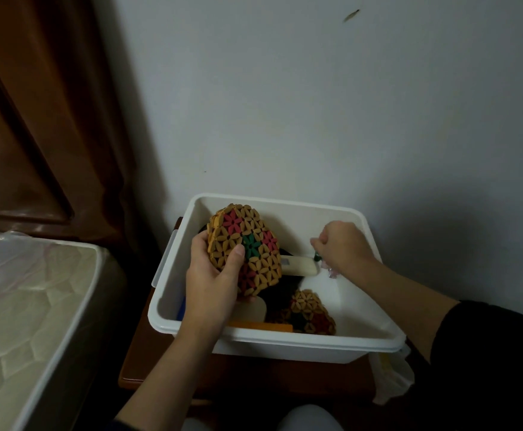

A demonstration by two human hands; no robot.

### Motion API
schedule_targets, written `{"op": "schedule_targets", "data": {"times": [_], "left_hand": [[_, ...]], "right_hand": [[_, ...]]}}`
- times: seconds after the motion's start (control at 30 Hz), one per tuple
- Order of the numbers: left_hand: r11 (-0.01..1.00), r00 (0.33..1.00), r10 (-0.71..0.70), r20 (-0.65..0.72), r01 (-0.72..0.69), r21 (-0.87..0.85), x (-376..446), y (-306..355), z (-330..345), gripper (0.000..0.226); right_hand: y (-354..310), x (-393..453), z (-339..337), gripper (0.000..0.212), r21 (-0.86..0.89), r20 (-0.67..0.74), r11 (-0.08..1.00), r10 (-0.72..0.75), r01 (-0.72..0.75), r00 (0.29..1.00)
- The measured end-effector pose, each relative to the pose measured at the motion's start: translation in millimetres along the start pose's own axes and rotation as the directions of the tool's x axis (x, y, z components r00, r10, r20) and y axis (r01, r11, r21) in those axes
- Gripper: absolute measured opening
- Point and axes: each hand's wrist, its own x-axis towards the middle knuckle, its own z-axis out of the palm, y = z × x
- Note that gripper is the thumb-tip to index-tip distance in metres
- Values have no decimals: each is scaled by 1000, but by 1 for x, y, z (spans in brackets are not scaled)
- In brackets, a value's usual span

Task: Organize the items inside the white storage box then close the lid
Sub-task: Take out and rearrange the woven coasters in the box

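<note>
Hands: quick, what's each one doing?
Left hand: holding the mat.
Right hand: curled round something small in the box; can't tell what.

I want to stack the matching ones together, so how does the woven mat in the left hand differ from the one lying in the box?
The held mat is lifted and tilted above the box, gripped by the left hand; the lower mat lies loose inside, near the front wall. The held mat shows fully; the lower mat is shadowed and partly hidden. Both share tan petal weave with red and green flowers.

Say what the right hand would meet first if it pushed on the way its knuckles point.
Probably the white box's far wall: the right hand, fisted on something small, points up-left over the cream item; depth is unclear.
</note>
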Motion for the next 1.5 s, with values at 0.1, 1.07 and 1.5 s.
{"op": "schedule_targets", "data": {"times": [0.1,1.07,1.5], "left_hand": [[1000,1000,10,9,-10,24,-2,1,0,44],[1000,1000,5,21,-4,-17,1,-5,-2,43],[985,998,39,39,-32,-170,-7,0,-6,32]], "right_hand": [[-1,-20,18,29,-94,304,980,194,-173,933],[5,-35,6,27,124,682,832,324,-540,656],[31,-88,-76,30,818,341,489,13,-304,940]]}}
